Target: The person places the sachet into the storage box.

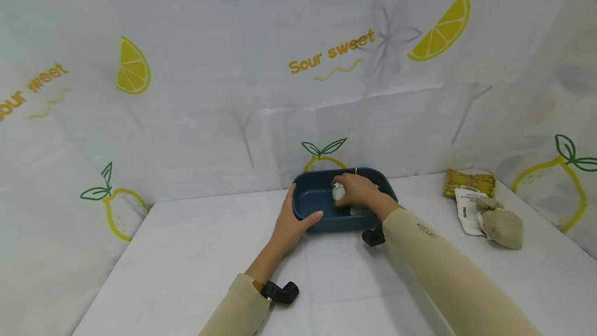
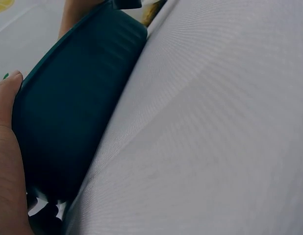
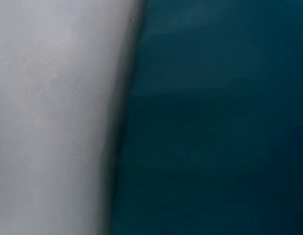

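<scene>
two hands (image 1: 289, 224) (image 1: 356, 191), one blue basin (image 1: 333, 225), two beige sleeves (image 1: 240, 302) (image 1: 443, 266), two black wrist cameras (image 1: 282, 293) (image 1: 373, 237)

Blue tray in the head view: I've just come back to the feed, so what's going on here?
A person's left hand holds one end of the blue tray on the table, while their right hand reaches inside, gripping a small whitish item. Off to the right lie a yellow packet, a white packet and a brownish pouch.

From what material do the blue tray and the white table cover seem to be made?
Blue tray: probably plastic, smooth, nearly matt; evenly coloured walls and rounded corners suggest it, though coated metal is possible. White table cover: apparently matt cloth, with fine weave-like lines.
</scene>
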The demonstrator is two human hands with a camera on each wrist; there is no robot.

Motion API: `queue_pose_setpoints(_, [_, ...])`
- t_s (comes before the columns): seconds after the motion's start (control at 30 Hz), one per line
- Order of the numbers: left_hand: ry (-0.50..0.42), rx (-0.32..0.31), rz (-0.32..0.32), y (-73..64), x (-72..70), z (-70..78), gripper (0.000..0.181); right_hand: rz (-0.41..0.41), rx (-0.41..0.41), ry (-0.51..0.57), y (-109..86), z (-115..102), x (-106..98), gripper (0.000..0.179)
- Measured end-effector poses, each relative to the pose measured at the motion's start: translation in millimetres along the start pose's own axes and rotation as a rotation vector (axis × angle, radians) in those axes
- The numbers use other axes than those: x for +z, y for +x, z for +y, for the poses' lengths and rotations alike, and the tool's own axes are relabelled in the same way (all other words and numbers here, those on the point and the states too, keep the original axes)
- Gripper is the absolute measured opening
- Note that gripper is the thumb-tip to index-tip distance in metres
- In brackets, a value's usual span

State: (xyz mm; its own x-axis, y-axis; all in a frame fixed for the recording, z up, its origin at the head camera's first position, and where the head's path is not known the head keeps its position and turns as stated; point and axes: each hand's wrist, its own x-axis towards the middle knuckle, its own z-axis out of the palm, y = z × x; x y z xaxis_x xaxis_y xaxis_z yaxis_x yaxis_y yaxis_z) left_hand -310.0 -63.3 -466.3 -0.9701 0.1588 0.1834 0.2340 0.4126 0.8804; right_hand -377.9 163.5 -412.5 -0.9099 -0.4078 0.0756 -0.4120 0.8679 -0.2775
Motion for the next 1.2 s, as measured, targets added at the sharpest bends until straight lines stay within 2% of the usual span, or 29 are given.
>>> queue_pose_setpoints(0.23, [0.004,-0.003,0.008,-0.4,2.5,-0.9,0.108,0.008,-0.014,-0.010,-1.5,2.3,0.5,0.056])
queue_pose_setpoints(0.37, [-0.001,-0.001,0.001,-0.8,4.3,-2.1,0.108,0.009,-0.020,0.002,-7.2,0.0,-5.3,0.064])
queue_pose_setpoints(0.5, [0.004,0.009,-0.002,-1.6,4.5,-0.8,0.108,0.043,-0.027,0.026,-17.6,-3.0,-16.9,0.068])
queue_pose_setpoints(0.7, [0.023,0.004,0.012,-0.8,1.4,0.3,0.108,0.158,-0.058,0.091,-36.0,-6.7,-43.9,0.061])
queue_pose_setpoints(0.87, [0.028,0.012,0.014,-0.9,1.8,1.1,0.107,0.239,-0.077,0.137,-58.6,-3.0,-62.1,0.053])
queue_pose_setpoints(1.0, [0.026,0.012,0.015,-1.7,1.5,1.2,0.106,0.296,-0.074,0.188,-79.3,1.6,-67.9,0.047])
queue_pose_setpoints(1.2, [0.030,0.022,0.020,-0.9,1.5,-1.0,0.105,0.435,-0.088,0.186,-111.9,12.2,-73.0,0.044])
